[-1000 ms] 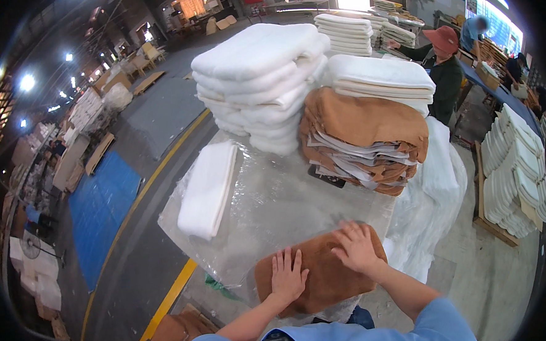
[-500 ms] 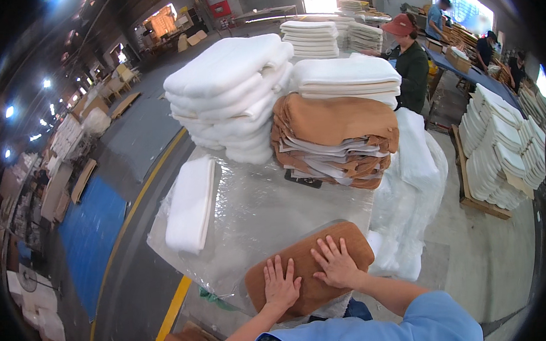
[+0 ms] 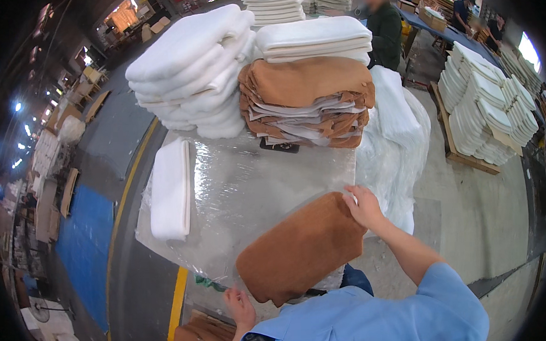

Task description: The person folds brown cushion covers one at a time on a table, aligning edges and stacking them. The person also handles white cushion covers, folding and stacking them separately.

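Holding the brown pad (image 3: 300, 248) by its far right corner, your right hand (image 3: 364, 207) has its fingers curled over the edge, pinching the fabric so the piece tips up off the plastic sheet (image 3: 249, 190) that covers the desk (image 3: 165, 238). The pad sits at the near edge of the desk, right in front of you, its near end hanging slightly past the edge above your blue shirt (image 3: 379, 316).

Your left hand (image 3: 240, 308) is low, below the near edge, fingers loosely spread and close to the underside of the pad; you cannot tell from here whether it grips anything. It looks placed to support the near end while the right hand steers the far one.

A folded white pad (image 3: 170, 188) lies alone along the left edge. At the far edge a tall stack of white pads (image 3: 193, 69) stands beside a stack of brown covers (image 3: 306, 101) with white pieces on top, probably sorted by colour and kept out of the working space in the middle. White plastic bags (image 3: 397, 133) drape over the right edge. More brown pieces (image 3: 198, 338) sit low at your left, near the yellow floor line (image 3: 176, 311). A person in a dark green top (image 3: 383, 29) stands beyond the stacks.
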Motion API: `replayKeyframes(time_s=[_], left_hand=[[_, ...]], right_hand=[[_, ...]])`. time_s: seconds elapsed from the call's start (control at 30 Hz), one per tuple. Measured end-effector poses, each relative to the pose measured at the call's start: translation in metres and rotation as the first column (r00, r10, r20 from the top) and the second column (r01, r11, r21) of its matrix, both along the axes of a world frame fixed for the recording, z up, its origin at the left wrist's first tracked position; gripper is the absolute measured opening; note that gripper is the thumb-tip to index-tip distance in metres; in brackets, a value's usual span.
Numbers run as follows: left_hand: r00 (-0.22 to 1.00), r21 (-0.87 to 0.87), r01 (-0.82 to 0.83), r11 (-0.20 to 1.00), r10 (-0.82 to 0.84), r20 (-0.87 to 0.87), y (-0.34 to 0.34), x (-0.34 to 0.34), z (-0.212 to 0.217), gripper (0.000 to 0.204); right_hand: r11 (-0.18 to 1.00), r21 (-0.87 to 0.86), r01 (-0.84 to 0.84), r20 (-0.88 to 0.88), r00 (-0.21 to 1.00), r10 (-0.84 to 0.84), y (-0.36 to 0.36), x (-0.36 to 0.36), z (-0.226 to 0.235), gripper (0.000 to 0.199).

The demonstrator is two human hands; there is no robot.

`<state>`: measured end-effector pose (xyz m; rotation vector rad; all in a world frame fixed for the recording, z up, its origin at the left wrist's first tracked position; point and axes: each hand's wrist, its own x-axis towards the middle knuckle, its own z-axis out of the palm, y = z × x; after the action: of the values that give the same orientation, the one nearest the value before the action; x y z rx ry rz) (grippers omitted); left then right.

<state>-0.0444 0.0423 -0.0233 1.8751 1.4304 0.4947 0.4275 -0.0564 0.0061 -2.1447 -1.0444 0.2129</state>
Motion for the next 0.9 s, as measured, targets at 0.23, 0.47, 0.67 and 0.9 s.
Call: replayKeyframes(time_s=[0.23, 0.47, 0.67, 0.9], left_hand=[[0.598, -0.69, -0.259, 0.676, 0.674, 0.435, 0.077, 0.068, -0.009, 0.046], [0.652, -0.346, -0.14, 0.928, 0.349, 0.673, 0.089, 0.082, 0.06, 0.04], [0.622, -0.366, -0.122, 0.923, 0.358, 0.696, 0.086, 0.085, 0.025, 0.035], [0.648, -0.453, -0.075, 0.888, 0.389, 0.655, 0.024, 0.054, 0.041, 0.033]], right_hand=[[0.959, -0.26, 0.114, -0.459, 0.859, -0.226, 0.052, -0.002, -0.024, 0.056], [0.887, 0.271, 0.374, -0.809, 0.587, -0.001, 0.026, 0.003, 0.01, 0.045], [0.824, 0.372, 0.426, -0.777, 0.629, 0.025, 0.007, -0.018, -0.016, 0.031], [0.881, 0.228, 0.415, -0.922, 0.383, 0.059, -0.041, -0.023, -0.008, 0.028]])
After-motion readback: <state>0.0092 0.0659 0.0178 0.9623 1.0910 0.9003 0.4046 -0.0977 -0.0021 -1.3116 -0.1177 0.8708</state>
